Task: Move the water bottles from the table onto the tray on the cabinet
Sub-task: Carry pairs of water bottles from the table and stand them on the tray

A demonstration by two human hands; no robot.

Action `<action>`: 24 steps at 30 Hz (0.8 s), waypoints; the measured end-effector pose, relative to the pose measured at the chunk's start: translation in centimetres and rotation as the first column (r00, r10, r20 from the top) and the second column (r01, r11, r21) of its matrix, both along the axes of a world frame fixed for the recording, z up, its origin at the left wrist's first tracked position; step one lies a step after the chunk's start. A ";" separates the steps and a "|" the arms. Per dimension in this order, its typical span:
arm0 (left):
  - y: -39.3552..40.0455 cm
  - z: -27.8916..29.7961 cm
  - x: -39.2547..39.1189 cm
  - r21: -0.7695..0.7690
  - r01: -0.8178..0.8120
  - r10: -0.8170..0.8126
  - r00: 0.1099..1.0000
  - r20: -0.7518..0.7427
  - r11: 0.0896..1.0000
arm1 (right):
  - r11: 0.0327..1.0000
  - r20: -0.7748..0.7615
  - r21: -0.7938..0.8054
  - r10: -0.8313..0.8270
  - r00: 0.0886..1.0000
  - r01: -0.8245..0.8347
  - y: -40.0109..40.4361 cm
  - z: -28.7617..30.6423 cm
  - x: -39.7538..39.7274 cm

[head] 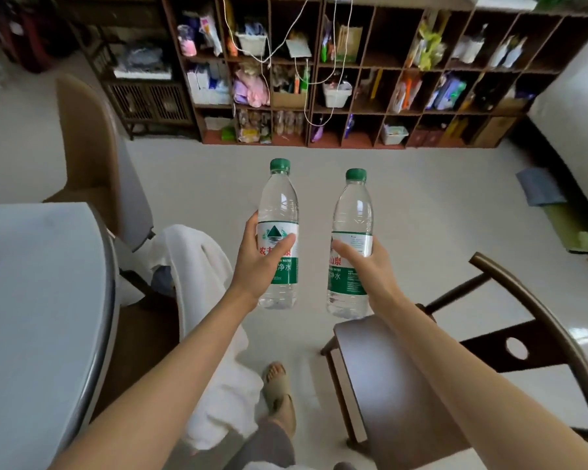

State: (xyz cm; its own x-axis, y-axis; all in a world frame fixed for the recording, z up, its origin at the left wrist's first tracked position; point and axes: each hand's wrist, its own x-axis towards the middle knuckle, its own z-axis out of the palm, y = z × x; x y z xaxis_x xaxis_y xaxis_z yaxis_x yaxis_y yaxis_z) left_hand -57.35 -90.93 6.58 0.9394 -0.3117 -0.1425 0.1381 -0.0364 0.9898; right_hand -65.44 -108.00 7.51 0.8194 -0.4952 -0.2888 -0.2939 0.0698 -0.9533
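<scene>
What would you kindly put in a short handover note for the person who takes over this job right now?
Left hand: grips the left water bottle upright, fingers round its label.
Right hand: grips the right water bottle upright.
Both bottles are off the table, carried over the floor, with the shelf unit ahead.
Done: both picked up.
Left: take them to the tray on the cabinet, not in view, and set them down.
</scene>
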 end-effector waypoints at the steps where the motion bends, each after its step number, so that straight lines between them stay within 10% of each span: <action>1: -0.3 -0.2 1.8 0.007 -0.012 0.012 1.000 -0.002 1.000 | 1.000 -0.006 -0.005 0.012 1.000 -0.012 -0.4 -0.1 2.2; 15: -6.4 0.7 23.6 -0.018 -0.182 0.180 0.980 -0.085 0.983 | 0.988 -0.037 0.043 0.149 0.988 -0.148 -7.5 -0.4 28.9; 24: -23.9 0.1 42.1 0.004 -0.144 0.144 0.988 -0.053 0.990 | 0.989 -0.003 -0.015 0.148 0.989 -0.148 -23.4 -1.2 46.7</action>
State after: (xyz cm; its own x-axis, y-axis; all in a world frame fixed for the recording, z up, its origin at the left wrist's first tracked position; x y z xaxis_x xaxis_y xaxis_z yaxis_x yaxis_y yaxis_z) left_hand -15.26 -114.81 6.70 0.9657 -0.1739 -0.1930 0.1938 -0.0123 0.9810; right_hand -18.71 -131.37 6.32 0.8835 -0.3729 -0.2836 -0.3013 0.0113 -0.9535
